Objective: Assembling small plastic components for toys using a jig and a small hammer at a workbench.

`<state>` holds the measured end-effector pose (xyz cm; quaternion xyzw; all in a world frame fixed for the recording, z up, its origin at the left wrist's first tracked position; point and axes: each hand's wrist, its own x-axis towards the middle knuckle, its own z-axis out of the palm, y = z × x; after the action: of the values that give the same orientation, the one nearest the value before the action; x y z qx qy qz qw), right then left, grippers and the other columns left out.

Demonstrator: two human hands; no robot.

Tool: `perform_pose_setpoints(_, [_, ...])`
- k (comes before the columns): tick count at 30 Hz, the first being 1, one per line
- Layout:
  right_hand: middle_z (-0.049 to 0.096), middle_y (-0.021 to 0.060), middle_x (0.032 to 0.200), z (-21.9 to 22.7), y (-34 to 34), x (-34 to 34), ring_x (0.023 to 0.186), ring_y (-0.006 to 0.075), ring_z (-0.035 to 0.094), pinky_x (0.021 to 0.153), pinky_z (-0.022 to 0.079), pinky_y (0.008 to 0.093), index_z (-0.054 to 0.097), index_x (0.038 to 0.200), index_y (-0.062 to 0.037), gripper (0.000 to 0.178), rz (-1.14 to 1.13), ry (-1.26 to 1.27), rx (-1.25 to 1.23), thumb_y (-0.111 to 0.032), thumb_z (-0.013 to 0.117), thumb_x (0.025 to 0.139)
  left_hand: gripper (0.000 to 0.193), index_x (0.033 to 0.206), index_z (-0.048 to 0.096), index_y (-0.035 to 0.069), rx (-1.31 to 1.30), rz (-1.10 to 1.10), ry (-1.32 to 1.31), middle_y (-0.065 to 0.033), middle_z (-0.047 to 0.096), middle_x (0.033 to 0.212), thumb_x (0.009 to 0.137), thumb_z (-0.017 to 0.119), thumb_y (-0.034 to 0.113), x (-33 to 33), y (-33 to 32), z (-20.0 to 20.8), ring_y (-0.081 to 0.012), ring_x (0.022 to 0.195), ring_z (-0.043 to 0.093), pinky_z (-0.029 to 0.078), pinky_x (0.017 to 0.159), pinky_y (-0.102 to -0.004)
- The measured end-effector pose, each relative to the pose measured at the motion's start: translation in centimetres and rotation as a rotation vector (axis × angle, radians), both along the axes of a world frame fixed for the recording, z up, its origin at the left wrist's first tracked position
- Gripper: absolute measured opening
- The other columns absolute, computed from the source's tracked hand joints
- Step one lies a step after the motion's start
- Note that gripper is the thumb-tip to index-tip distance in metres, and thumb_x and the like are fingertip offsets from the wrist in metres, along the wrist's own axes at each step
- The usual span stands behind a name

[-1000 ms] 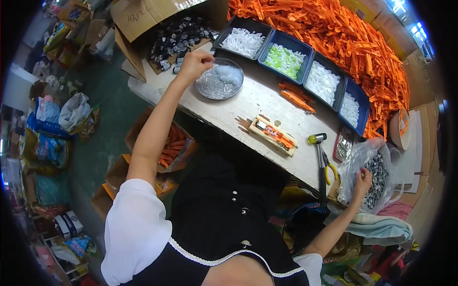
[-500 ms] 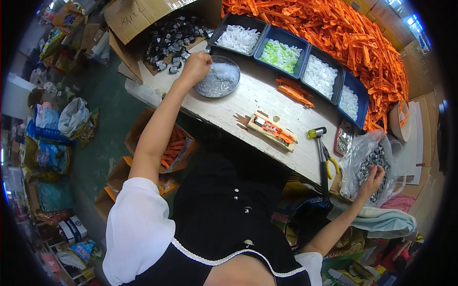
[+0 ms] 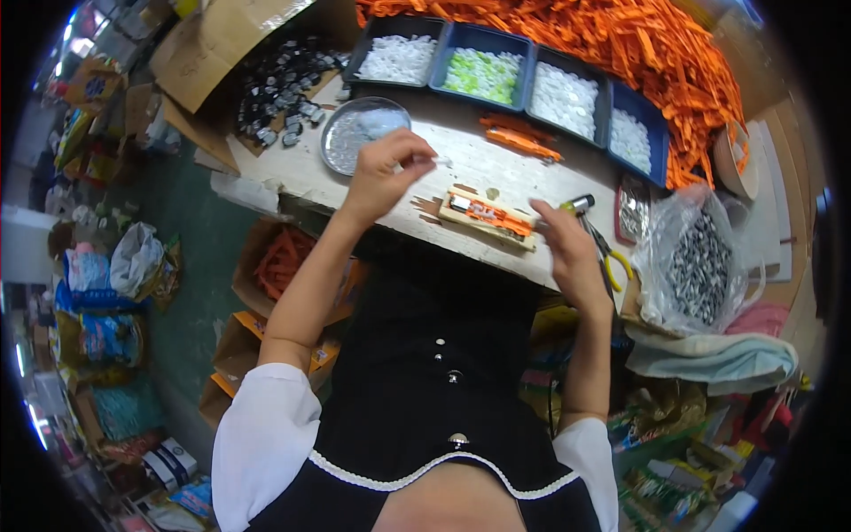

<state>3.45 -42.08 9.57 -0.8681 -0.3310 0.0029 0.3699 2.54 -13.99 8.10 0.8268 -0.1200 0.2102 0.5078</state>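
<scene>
An orange plastic housing (image 3: 498, 215) with small parts in it lies in a cream-coloured block (image 3: 474, 222) at the front of the bench. Just above its left end, my left hand (image 3: 383, 177) pinches a small whitish piece (image 3: 442, 162) between thumb and forefinger. My right hand (image 3: 572, 255) is by the block's right end, fingers drawn together and slightly blurred; whatever they may hold is hidden. Close behind that hand are a hammer (image 3: 581, 204) and yellow-handled pliers (image 3: 618, 262). A round metal dish (image 3: 337, 164) with clear, glossy contents stands behind my left hand.
Dark plastic trays (image 3: 525, 105) of white and green parts line the back, before a heap of orange pieces (image 3: 612, 53). Black-and-silver motors (image 3: 275, 93) spill from a cardboard box at left. A bag of small metallic parts (image 3: 696, 266) and a red box (image 3: 632, 208) stand at right.
My left hand has moved from the round dish toward the block, with a small whitish piece in its fingertips. My right hand has left the plastic bag and come in beside the block.
</scene>
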Motion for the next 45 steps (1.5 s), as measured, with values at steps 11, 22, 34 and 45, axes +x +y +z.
perform_pose_setpoints(11, [0.06,0.0099,0.082,-0.8,3.2,-0.6,0.07,0.0194,0.063,0.062,0.05,0.0273,0.059,0.095,-0.0014,0.023,-0.016,-0.022,0.243,0.008,0.059,0.074,0.019,0.082,0.062,0.002,0.1,-0.202,-0.189,-0.0071,0.06,0.082,0.066,0.065,-0.008,-1.8,-5.0,-0.3,-0.0194,0.073,0.056,0.045,0.062,-0.0273])
perform_pose_setpoints(22, [0.059,0.0093,0.079,0.2,3.1,-0.8,0.068,0.0237,0.061,0.058,0.048,0.0303,0.061,0.091,-0.0034,0.019,-0.028,-0.171,0.062,0.001,0.064,0.073,0.021,0.081,0.061,0.001,0.233,-0.186,-0.304,-0.008,0.059,0.081,0.064,0.062,-0.01,-1.8,-5.5,-0.4,-0.0221,0.071,0.053,0.044,0.06,-0.0297])
perform_pose_setpoints(34, [0.062,0.0056,0.076,-1.7,3.3,0.1,0.061,0.0152,0.056,0.055,0.042,0.0254,0.065,0.091,-0.0033,0.017,-0.047,0.17,0.297,-0.006,0.066,0.075,0.016,0.081,0.061,0.001,0.073,-0.143,-0.179,-0.0081,0.058,0.08,0.067,0.064,-0.007,-2.2,-5.7,-1.1,-0.0201,0.073,0.056,0.046,0.063,-0.0283])
perform_pose_setpoints(45, [0.062,0.0066,0.078,-2.1,2.8,-0.1,0.071,0.0183,0.054,0.064,0.042,0.0276,0.065,0.093,-0.0037,0.021,0.016,0.038,0.201,-0.003,0.068,0.072,0.014,0.081,0.06,0.002,-0.119,-0.171,-0.029,-0.0071,0.061,0.083,0.071,0.062,-0.008,-2.8,-6.9,-2.5,-0.017,0.079,0.058,0.047,0.069,-0.0264])
